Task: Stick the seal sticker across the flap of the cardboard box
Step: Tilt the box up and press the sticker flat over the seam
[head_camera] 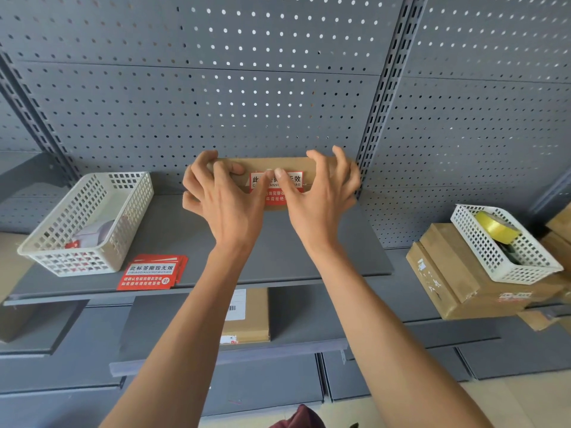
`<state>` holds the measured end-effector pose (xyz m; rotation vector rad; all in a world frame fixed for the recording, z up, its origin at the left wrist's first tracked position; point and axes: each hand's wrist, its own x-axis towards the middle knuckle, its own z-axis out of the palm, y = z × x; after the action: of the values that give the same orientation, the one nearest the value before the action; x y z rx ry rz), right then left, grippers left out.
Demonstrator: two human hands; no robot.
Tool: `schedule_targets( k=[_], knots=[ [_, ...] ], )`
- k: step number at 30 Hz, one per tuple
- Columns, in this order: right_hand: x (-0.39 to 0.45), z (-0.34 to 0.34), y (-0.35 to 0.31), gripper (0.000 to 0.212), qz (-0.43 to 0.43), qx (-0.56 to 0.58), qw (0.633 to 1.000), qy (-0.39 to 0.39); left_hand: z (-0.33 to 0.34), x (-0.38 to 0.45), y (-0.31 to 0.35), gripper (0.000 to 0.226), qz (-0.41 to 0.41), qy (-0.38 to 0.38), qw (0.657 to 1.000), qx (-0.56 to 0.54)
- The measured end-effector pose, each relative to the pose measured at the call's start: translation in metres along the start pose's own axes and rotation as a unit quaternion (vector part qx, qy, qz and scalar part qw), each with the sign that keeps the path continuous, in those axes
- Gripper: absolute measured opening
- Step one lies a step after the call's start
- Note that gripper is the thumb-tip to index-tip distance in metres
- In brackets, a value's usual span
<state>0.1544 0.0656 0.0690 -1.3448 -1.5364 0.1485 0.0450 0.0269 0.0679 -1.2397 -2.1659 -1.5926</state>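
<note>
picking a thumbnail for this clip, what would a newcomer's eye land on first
At centre, the left hand and right hand grip the ends of a cardboard box on the shelf, thumbs pressing a red and white seal sticker onto it. Then the stack of red seal stickers at the shelf's left front and the yellow tape roll in a white basket at right.

Left grip clasping, right grip clasping (thumbs inward)

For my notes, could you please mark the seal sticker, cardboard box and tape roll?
seal sticker (295, 180), head view, white band
cardboard box (272, 164), head view, bare top
tape roll (497, 228), head view, yellow side
</note>
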Motion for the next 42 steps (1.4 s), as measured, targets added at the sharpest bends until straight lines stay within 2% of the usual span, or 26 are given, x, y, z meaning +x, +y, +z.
schedule_targets(
  k=[12,21,42],
  knots=[
    [0.0019,0.0016,0.0002,0.052,0.019,0.046,0.999,0.010,-0.0004,0.0015,-0.0029,0.032,0.001,0.002,1.000,-0.023],
    [0.0019,0.0023,0.0020,0.037,0.037,0.080,0.996,0.021,-0.0031,0.0027,-0.0012,0.019,-0.015,-0.006,0.999,-0.035],
    [0.0057,-0.0028,0.0035,0.027,0.051,0.097,0.994,0.017,-0.0054,0.0082,-0.0061,0.017,-0.006,-0.006,0.999,-0.042]
  ],
)
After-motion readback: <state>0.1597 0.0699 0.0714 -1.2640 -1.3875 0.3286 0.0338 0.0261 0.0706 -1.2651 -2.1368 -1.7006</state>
